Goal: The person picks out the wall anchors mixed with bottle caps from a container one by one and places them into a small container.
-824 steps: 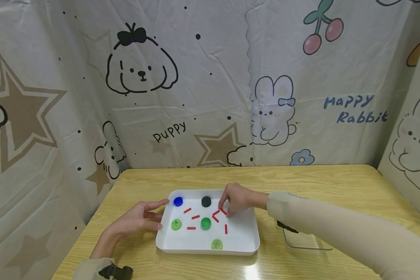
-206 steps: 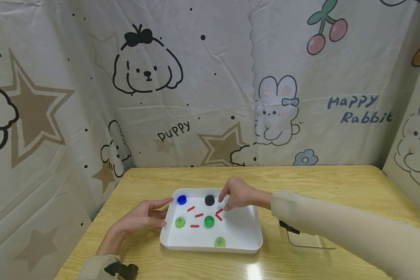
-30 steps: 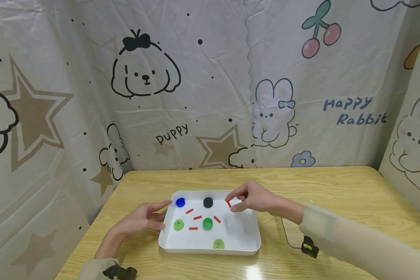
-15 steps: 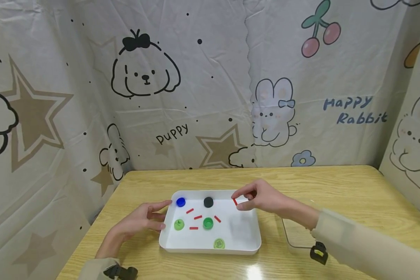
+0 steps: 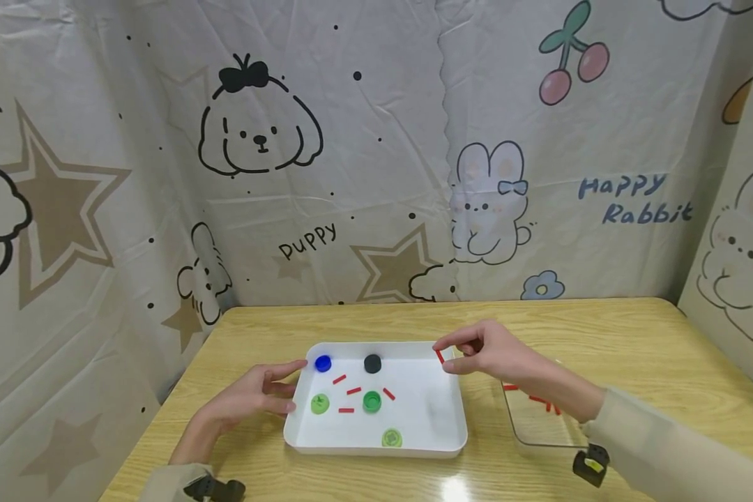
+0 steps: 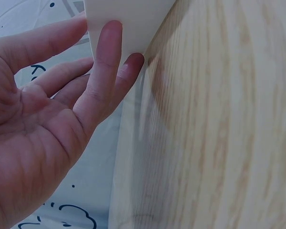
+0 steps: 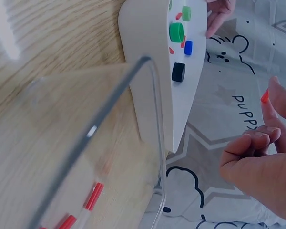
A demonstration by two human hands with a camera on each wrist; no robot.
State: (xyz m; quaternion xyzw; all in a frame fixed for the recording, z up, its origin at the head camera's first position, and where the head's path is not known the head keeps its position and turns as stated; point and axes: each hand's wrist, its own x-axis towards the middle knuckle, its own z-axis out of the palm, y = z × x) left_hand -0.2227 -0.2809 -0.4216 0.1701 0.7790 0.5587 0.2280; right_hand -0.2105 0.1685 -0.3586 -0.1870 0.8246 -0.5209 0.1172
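Observation:
My right hand (image 5: 489, 351) pinches a short red stick (image 5: 440, 356) between thumb and forefinger, above the back right corner of a white tray (image 5: 429, 422). In the right wrist view the stick (image 7: 264, 96) shows at the fingertips, the other fingers curled in. My left hand (image 5: 254, 392) touches the tray's left side with fairly straight fingers; the left wrist view has the fingers against the tray's outer wall (image 6: 133, 24). Several red sticks (image 5: 354, 390) lie in the tray among round caps: blue (image 5: 323, 363), black (image 5: 373, 363), green (image 5: 371, 401) and light green (image 5: 392, 438).
A clear box (image 5: 546, 445) stands right of the tray, partly under my right forearm. Several red sticks (image 5: 537, 399) lie in it; its rim (image 7: 107, 107) crosses the right wrist view. A patterned curtain (image 5: 383, 160) hangs behind the wooden table (image 5: 634, 335).
The right hand has carried the pinched stick rightward across the tray, and sticks in the clear box have come into sight. Compared with the oldest frame, fewer sticks lie in the tray. Left hand stays put.

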